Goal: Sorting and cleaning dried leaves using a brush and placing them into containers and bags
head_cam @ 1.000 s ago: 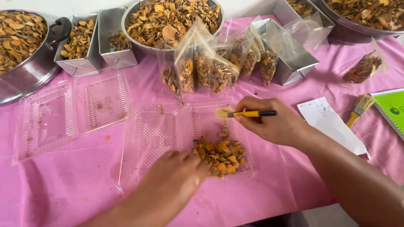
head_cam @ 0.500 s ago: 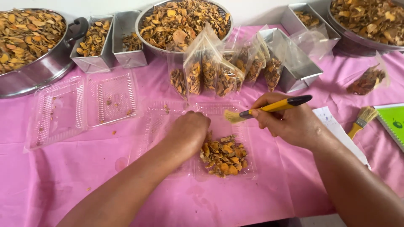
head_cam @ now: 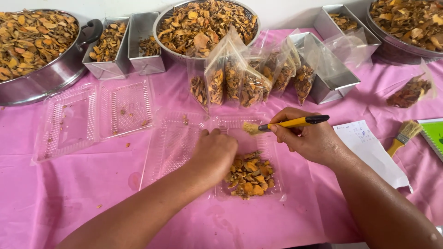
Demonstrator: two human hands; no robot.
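While the left hand lies knuckles-up, fingers curled loosely, on the open clear tray in the middle of the pink cloth, the right hand is pinched tight around a small yellow-handled brush just right of that tray, its bristles pointing left over the tray's far edge. Whether the left hand grips anything under its fingers I cannot tell. A heap of dried orange slices sits in the tray's right half, touching the left hand's knuckles and nearer the person than the brush tip. Left of the tray, a second clear tray lies open with only a few crumbs in it. Beyond the tray stands a cluster of small clear bags part-filled with the same slices, and behind them a big round metal bowl heaped with more. Two small metal tins stand to the far left of the tray, next to a large pot full of slices. To the tray's right lie a white slip of paper, another brush with a wooden handle, and the corner of a green notebook.
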